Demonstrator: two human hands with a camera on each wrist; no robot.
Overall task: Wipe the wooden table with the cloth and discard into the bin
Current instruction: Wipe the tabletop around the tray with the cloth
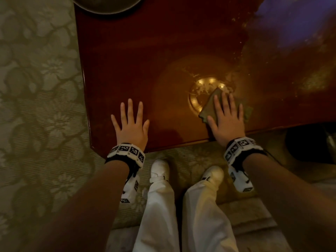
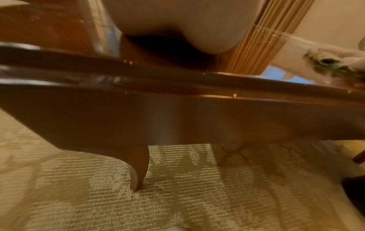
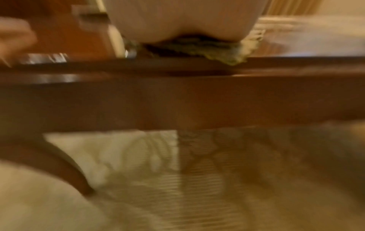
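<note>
One olive-green cloth (image 1: 211,106) lies flat on the glossy reddish wooden tabletop (image 1: 145,57), close to its near edge and right of centre. The right hand (image 1: 226,120) presses down on the cloth with straight, spread fingers; cloth corners project beyond the fingertips and the little-finger side. A circular light reflection and pale smears lie just left of and beyond the cloth. The left hand (image 1: 130,124) rests flat on the bare tabletop, fingers spread, well apart from the cloth. A dark round bin (image 1: 312,142) stands on the patterned carpet (image 1: 36,88) beside the right wrist.
</note>
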